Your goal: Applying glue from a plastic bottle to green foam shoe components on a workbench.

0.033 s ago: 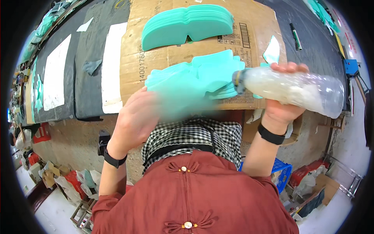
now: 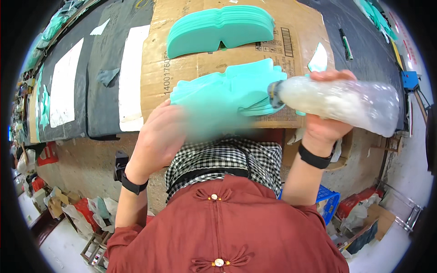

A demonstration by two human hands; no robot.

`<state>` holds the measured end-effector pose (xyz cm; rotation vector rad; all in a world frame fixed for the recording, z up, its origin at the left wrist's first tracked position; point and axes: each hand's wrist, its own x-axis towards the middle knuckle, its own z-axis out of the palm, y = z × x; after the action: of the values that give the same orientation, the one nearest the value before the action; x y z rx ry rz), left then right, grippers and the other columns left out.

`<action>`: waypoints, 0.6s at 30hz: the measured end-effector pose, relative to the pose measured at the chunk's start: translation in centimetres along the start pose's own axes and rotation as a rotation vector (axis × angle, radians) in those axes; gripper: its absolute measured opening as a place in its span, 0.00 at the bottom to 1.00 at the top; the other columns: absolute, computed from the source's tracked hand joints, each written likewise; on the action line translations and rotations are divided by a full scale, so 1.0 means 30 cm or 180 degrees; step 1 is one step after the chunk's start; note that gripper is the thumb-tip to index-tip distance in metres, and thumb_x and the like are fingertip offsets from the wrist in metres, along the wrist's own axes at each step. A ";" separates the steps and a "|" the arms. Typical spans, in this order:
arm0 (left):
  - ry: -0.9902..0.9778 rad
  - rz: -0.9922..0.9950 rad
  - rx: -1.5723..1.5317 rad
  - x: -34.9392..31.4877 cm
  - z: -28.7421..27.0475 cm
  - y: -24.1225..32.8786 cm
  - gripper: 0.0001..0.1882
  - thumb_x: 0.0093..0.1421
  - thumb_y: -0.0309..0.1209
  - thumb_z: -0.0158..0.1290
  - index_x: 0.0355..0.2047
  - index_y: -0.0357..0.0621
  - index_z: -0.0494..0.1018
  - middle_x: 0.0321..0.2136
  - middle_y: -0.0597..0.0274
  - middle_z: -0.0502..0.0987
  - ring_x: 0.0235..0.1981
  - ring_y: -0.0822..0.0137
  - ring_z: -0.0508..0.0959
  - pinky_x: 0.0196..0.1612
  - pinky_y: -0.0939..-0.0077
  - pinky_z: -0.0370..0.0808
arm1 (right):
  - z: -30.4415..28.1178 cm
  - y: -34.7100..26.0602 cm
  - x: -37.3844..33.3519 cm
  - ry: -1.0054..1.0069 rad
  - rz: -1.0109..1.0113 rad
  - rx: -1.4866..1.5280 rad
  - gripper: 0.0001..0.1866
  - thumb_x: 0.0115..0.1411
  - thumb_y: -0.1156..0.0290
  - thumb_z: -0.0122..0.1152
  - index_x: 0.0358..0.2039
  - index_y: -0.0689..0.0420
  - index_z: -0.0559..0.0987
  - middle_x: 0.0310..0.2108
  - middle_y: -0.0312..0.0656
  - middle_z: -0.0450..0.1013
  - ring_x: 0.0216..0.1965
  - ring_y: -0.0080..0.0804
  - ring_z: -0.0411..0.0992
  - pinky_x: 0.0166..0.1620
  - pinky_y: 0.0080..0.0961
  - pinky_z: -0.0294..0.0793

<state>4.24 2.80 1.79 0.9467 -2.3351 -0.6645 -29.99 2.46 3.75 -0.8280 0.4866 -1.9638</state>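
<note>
A flattened brown cardboard box [image 2: 236, 50] lies across the upper middle of the frame, with black print running along its left edge and a black barcode panel [image 2: 287, 42] toward its upper right. At centre right, the right hand [image 2: 324, 123] grips a clear plastic bottle [image 2: 339, 102] of whitish stuff lying on its side, its capped end pointing toward the picture's centre. In the lower left corner crumpled red, white and tan wrappers and cartons [image 2: 75, 209] lie heaped, a blue crate [image 2: 328, 200] stands at lower right, and a yellow strip with red marks [image 2: 400, 43] runs along the upper right rim.
</note>
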 end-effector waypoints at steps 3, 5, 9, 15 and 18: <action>-0.0131 -0.0149 0.0092 -0.006 0.009 -0.015 0.13 0.51 0.17 0.61 0.37 0.43 0.80 0.44 0.60 0.81 0.55 0.51 0.77 0.67 0.44 0.63 | 0.078 0.120 -0.015 -0.0386 -0.0210 -0.1101 0.26 0.68 0.51 0.52 0.46 0.66 0.76 0.39 0.52 0.77 0.41 0.45 0.77 0.48 0.39 0.78; -0.0178 -0.0286 0.0093 -0.012 0.005 -0.011 0.13 0.52 0.18 0.61 0.38 0.44 0.80 0.44 0.60 0.80 0.56 0.51 0.77 0.69 0.42 0.61 | 0.146 0.150 -0.033 -0.0829 0.0268 -0.1474 0.30 0.67 0.48 0.52 0.48 0.68 0.74 0.41 0.56 0.77 0.41 0.46 0.78 0.46 0.38 0.80; 0.0008 -0.0220 0.0579 -0.011 -0.011 0.001 0.15 0.52 0.21 0.62 0.40 0.49 0.81 0.45 0.64 0.80 0.59 0.50 0.73 0.70 0.38 0.55 | 0.174 0.165 0.023 -0.1040 0.0363 -0.1518 0.22 0.62 0.61 0.63 0.47 0.67 0.73 0.39 0.51 0.75 0.38 0.40 0.78 0.43 0.34 0.80; 0.0125 -0.0432 0.0540 -0.038 -0.001 -0.004 0.15 0.53 0.22 0.64 0.41 0.52 0.82 0.44 0.67 0.79 0.59 0.50 0.71 0.70 0.39 0.55 | 0.132 0.243 0.067 -0.1418 -0.0340 -0.2093 0.23 0.62 0.60 0.64 0.46 0.67 0.72 0.37 0.51 0.75 0.38 0.39 0.77 0.43 0.35 0.80; 0.0115 -0.0507 0.0596 -0.040 -0.004 -0.001 0.15 0.53 0.22 0.64 0.41 0.52 0.82 0.44 0.68 0.79 0.59 0.51 0.71 0.69 0.40 0.56 | 0.173 0.208 0.083 -0.1583 0.0940 -0.0847 0.29 0.63 0.51 0.62 0.46 0.68 0.72 0.37 0.54 0.76 0.38 0.40 0.78 0.42 0.36 0.80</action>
<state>5.08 3.64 1.51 1.2279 -2.3376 -0.4911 -23.40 -2.85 4.35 -1.2885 0.5393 -1.3755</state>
